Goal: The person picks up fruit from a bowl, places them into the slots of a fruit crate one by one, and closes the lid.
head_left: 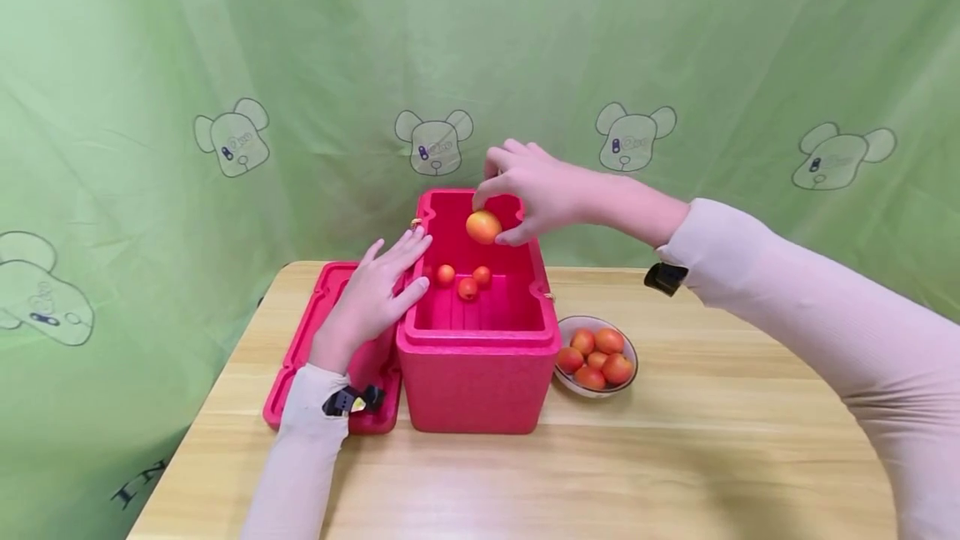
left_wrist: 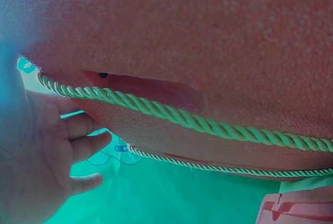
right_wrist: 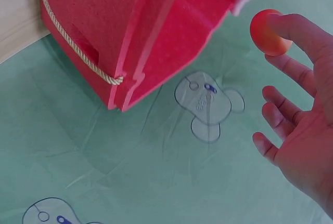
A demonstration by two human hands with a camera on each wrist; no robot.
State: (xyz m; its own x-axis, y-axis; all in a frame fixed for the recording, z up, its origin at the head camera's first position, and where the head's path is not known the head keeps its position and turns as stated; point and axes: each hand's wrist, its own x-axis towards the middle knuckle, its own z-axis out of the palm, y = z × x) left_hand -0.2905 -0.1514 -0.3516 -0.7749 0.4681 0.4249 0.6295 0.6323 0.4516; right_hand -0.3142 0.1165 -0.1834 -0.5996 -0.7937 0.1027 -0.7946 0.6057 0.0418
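Note:
Over the open red foam box (head_left: 476,390), my right hand (head_left: 536,182) pinches a small round orange-yellow fruit (head_left: 483,227) between thumb and fingertips. In the right wrist view the same fruit (right_wrist: 270,33) shows at the tips of the thumb and index finger, the other fingers spread. Three more orange-red fruits (head_left: 468,288) lie on the floor of the box. My left hand (head_left: 375,294) rests with fairly straight fingers on the box's left rim. The left wrist view shows the hand beside the box wall and its twisted rope handle (left_wrist: 197,122).
The red lid (head_left: 300,357) lies on the wooden table (head_left: 712,440), left of the box and partly under my left forearm. Close to the box's right side stands a white bowl (head_left: 633,369) with several orange-red fruits. A green curtain (head_left: 525,40) hangs behind the table.

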